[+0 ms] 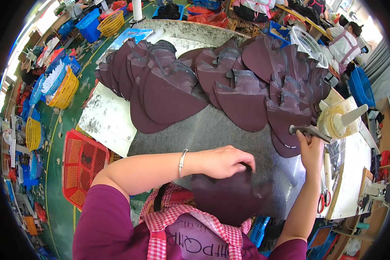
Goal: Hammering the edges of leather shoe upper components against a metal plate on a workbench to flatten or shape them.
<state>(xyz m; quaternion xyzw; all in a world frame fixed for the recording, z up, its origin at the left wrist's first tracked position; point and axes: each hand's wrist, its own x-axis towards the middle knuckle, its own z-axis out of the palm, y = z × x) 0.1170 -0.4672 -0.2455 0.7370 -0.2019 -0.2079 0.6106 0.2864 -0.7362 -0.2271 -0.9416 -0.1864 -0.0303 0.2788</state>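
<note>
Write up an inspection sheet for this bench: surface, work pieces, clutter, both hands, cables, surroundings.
Surface: grey work mat on a stained white table.
Job's things: maroon fabric piece under the left hand; many like pieces fanned in overlapping rows across the far side.
Clutter: glue pot with brush at right; red-handled scissors at the right edge.
Grippers: left hand presses on the near piece, bracelet on wrist; right hand has its grip on a grey metal tool.
Cables: nothing seen.
Surroundings: red crate, yellow baskets and blue bins on the green floor; other people at work at the back.
</note>
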